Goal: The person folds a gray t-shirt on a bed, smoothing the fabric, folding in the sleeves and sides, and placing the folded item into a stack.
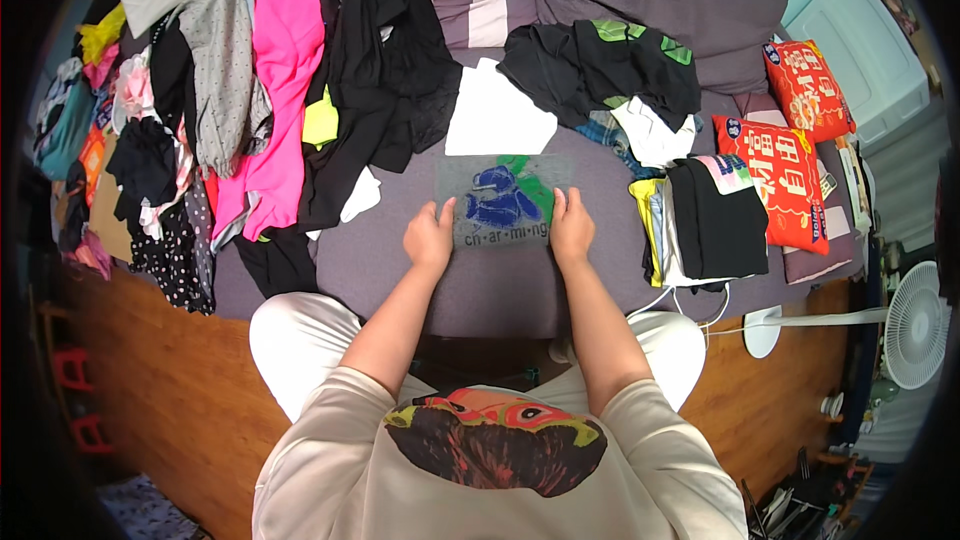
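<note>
Between my two hands lies a flat, see-through-looking grey rectangular sheet [480, 235] with a blue flower, green leaves and dark lettering. I cannot tell whether it is plastic or cloth. My left hand [430, 237] is closed on its left edge, thumb uppermost. On the opposite edge, my right hand [573, 230] grips it the same way. It is low over the purple-grey sofa seat [390, 280], in front of me. Just beyond its far edge is a flat white piece [500, 112], partly under dark clothes.
Loose clothes heap up on the left, among them a bright pink garment [285, 50] and black ones [370, 90]. A folded clothes stack [715, 220] stands at right, beside red cushions [775, 180]. Black clothes [590, 65] lie behind. A white fan [915, 325] is far right.
</note>
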The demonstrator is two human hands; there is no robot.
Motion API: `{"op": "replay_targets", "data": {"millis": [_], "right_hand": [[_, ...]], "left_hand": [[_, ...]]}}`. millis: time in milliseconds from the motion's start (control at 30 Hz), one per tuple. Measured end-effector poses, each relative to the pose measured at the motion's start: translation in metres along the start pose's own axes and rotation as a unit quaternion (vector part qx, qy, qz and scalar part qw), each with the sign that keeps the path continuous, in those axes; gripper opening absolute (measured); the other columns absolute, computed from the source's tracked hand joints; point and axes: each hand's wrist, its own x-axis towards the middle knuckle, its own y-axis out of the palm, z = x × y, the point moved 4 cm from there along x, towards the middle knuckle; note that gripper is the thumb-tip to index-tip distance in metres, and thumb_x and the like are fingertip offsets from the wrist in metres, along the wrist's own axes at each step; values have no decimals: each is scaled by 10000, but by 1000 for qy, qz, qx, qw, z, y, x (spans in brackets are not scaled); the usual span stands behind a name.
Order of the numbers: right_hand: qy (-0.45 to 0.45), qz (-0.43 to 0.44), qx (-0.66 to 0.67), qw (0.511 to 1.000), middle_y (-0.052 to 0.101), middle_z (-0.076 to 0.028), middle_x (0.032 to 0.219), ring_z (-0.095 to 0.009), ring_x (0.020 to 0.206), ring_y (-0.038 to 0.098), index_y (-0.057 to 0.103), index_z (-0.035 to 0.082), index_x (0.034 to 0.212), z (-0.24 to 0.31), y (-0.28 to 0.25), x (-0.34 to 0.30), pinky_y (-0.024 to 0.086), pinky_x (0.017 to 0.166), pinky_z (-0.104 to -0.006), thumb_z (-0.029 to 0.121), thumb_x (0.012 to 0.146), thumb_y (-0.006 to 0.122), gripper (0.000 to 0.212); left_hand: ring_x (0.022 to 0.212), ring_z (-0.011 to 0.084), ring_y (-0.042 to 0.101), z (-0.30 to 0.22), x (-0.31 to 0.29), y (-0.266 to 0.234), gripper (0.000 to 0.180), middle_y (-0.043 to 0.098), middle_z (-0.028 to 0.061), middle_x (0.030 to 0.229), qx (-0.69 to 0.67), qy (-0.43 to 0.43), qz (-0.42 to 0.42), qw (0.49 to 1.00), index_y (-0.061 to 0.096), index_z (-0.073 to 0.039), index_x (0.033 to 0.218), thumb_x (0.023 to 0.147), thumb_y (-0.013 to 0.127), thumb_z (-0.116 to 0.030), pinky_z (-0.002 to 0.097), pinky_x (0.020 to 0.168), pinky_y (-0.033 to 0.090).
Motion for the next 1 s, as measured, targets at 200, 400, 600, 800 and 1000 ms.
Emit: {"op": "replay_targets", "data": {"millis": [200, 400, 600, 800, 1000], "right_hand": [[74, 106, -64, 990, 694, -227, 948, -453, 858, 662, 567, 65, 1082, -12, 25, 11, 503, 744, -553, 434, 1019, 498, 381], [5, 26, -5, 1000, 566, -261, 1303, -473, 1154, 579, 488, 3, 1366, -2, 20, 23, 471, 921, -529, 472, 1003, 505, 593], [109, 153, 70, 980, 619, -319, 1234, -492, 1139, 598, 261, 34, 1525, 23, -5, 27, 473, 964, -501, 442, 973, 584, 759], [55, 143, 96, 983, 633, -343, 1182, -516, 1079, 613, 245, 39, 1526, 36, -28, -39, 493, 908, -515, 401, 989, 560, 719], [111, 241, 38, 963, 527, -288, 1397, -458, 1180, 589, 216, 47, 1553, 38, -22, -59, 466, 961, -520, 393, 987, 568, 751]], "left_hand": [[780, 431, 659, 13, 23, 13, 533, 684, 199, 769, 59, 23, 22, 998, 616, -38, 819, 909, 617, -564, 512, 703, 498], [1108, 396, 637, -11, 34, 9, 756, 638, 240, 1230, -22, 21, 53, 998, 534, -31, 1320, 858, 643, -620, 454, 896, 512], [1257, 419, 550, -25, 44, 15, 850, 554, 277, 1358, -95, -67, 106, 987, 384, -13, 1460, 874, 678, -554, 449, 1036, 449], [1206, 441, 580, -11, -5, -41, 623, 576, 265, 1351, -62, 30, 28, 997, 418, -63, 1431, 943, 638, -382, 458, 982, 478], [1168, 411, 593, 4, -33, -51, 590, 548, 218, 1366, 23, -40, 79, 996, 393, -84, 1452, 944, 628, -271, 482, 944, 482]]}}
